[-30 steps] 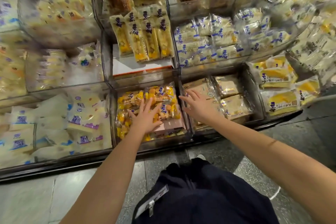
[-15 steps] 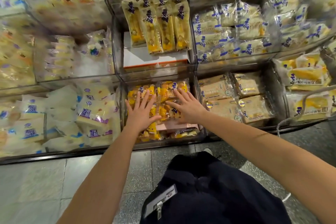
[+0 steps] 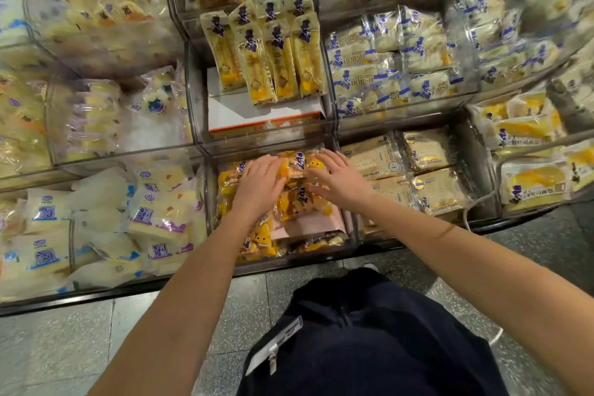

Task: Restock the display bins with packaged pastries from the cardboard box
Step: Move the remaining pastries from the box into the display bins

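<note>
Both my hands reach into the bottom middle display bin [image 3: 279, 264], a clear bin holding yellow packaged pastries [image 3: 297, 202] over a pink liner. My left hand [image 3: 258, 185] lies palm down on the packs at the left of the bin, fingers fairly straight and pointing to the back. My right hand [image 3: 339, 182] lies on the packs at the right, fingers spread and pointing left and back. Neither hand curls round a pack. No cardboard box is in view.
Clear bins of wrapped pastries surround this one: white-and-blue packs [image 3: 106, 228] to the left, pale square packs [image 3: 418, 170] to the right, long yellow packs [image 3: 266, 55] above. Grey tiled floor [image 3: 64, 347] runs below, with my dark clothing [image 3: 369, 337] and a badge.
Both hands have slid deeper toward the back of the middle bin. The right hand came over from the right-hand bin a second ago and now lies beside the left.
</note>
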Motion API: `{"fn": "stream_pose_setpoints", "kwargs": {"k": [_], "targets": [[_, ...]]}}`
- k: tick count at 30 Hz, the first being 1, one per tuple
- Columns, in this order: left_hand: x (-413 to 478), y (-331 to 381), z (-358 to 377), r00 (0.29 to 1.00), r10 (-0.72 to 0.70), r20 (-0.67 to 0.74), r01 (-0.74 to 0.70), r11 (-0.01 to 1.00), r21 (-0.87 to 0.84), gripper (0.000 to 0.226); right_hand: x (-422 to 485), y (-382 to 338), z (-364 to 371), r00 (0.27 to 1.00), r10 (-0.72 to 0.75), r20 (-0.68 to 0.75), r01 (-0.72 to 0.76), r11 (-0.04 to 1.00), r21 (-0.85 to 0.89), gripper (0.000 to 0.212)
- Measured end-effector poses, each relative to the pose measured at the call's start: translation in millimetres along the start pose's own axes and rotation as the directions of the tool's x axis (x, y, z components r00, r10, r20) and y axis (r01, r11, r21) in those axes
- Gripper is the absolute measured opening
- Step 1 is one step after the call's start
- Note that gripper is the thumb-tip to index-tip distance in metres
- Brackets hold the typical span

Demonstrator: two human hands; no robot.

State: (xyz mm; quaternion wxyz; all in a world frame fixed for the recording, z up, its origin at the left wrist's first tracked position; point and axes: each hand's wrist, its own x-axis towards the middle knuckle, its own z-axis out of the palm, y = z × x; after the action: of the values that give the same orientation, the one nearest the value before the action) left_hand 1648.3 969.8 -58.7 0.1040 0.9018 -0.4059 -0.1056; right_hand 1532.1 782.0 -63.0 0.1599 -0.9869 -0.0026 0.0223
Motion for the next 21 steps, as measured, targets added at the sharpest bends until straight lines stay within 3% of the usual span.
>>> {"fn": "stream_pose_setpoints", "kwargs": {"k": [3, 6, 10, 13, 16, 21], "targets": [[20.6, 30.0, 3.5, 0.992, 0.111, -0.057, -0.114, 0.992, -0.054, 0.041, -15.5, 26.3, -9.4, 0.966, 0.123, -0.226, -0.114, 0.992, 0.055, 0.03], [39.0, 68.6, 11.4, 0.959, 0.266, -0.099, -0.274, 0.959, -0.075, 0.038, -34.8, 61.3, -23.9, 0.897, 0.338, -0.285, -0.32, 0.941, 0.11, 0.025], [60.4, 122.3, 26.9, 0.906, 0.423, 0.018, -0.421, 0.905, -0.061, 0.041, -70.1, 123.9, -35.5, 0.871, 0.486, -0.073, -0.479, 0.872, 0.097, 0.049], [66.1, 159.1, 42.7, 0.884, 0.356, 0.303, -0.362, 0.931, -0.039, 0.05, -95.1, 161.9, -38.0, 0.863, 0.485, 0.146, -0.487, 0.873, -0.021, 0.061], [64.6, 186.6, 58.5, 0.825, 0.251, 0.507, -0.339, 0.937, 0.086, 0.055, -106.6, 186.0, -37.9, 0.818, 0.471, 0.331, -0.467, 0.879, -0.096, 0.065], [60.1, 201.7, 67.0, 0.81, 0.129, 0.573, -0.267, 0.949, 0.165, 0.059, -101.4, 198.6, -43.8, 0.836, 0.389, 0.387, -0.381, 0.919, -0.1, 0.058]]}}
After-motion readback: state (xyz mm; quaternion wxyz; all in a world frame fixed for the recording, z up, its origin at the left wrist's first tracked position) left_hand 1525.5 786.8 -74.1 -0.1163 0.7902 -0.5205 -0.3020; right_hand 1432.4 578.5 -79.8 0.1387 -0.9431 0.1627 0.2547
